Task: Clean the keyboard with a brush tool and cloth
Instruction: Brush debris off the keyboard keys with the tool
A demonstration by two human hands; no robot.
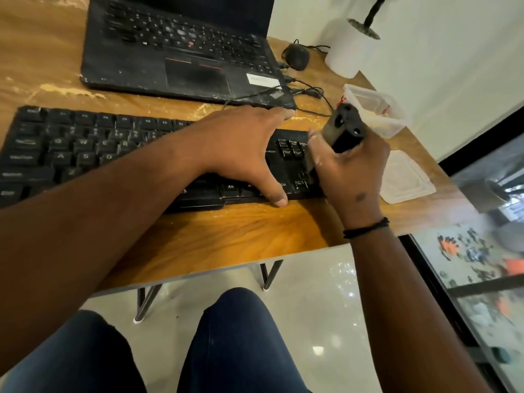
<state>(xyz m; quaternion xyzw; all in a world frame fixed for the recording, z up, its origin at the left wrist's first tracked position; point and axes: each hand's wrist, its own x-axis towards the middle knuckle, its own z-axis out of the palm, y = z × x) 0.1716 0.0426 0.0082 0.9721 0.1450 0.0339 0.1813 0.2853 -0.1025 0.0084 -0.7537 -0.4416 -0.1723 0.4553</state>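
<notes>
Fingers of our left hand [241, 146] spread flat, pinning the black plastic keyboard [85, 154]; our right hand [348, 168] wraps the dark chunky brush tool [344, 129] at its three-o'clock end. We judge brushing is underway with wiping left; no cloth shows. Beyond, at twelve, sits a dusty matte black laptop [181, 52].

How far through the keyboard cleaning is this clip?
Nothing shows as finished. In hand: the left hand steadies the keyboard while the right hand holds the brush tool at its right-end keys. Left: the other keys and the wipe; no cloth is visible.
</notes>
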